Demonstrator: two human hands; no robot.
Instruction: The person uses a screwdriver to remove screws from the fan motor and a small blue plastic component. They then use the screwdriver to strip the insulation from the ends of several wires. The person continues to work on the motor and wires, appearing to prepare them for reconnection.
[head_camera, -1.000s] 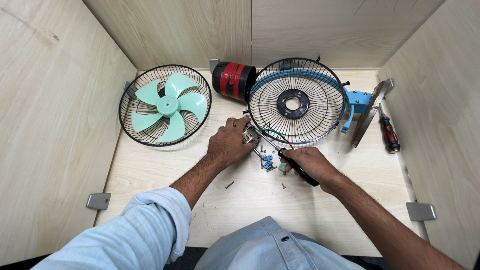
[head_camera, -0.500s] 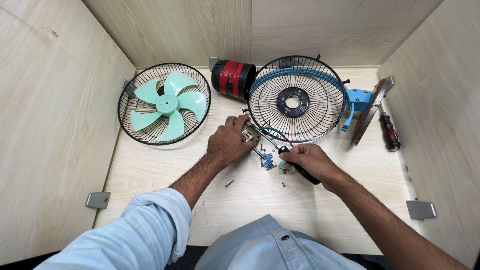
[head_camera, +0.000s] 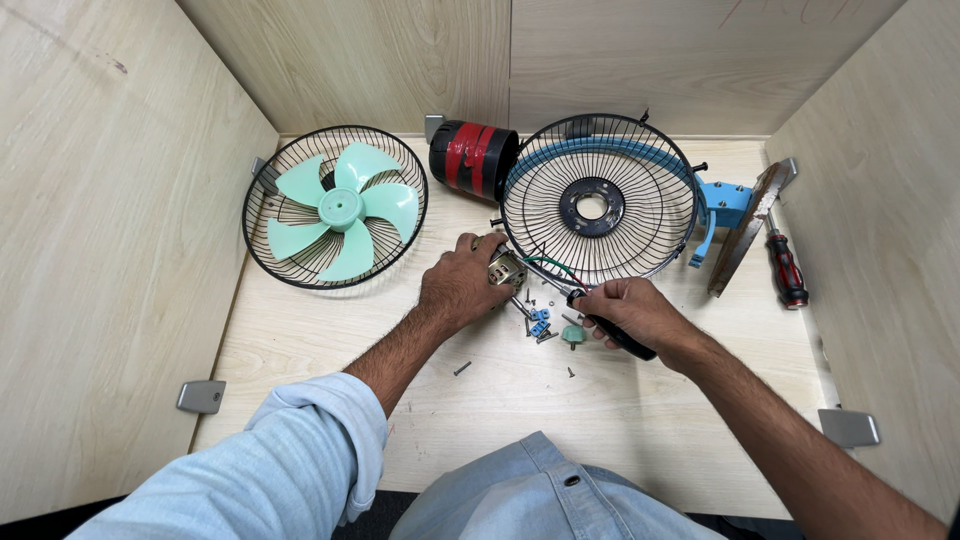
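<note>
Head view shows us gripping a small silvery metal fan motor (head_camera: 506, 268) with our left hand (head_camera: 462, 288), fingers closed over it on the pale wooden table (head_camera: 300, 340), just below the round black wire fan guard (head_camera: 598, 200). Our right hand (head_camera: 632, 312) clasps a black-handled tool (head_camera: 610, 330), its long axis slanting up-left, tip pointing at the motor. Small screws and blue connectors (head_camera: 539, 322) lie between the hands.

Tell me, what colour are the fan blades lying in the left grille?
Pale mint green: the fan blades show clearly in the head view.
</note>
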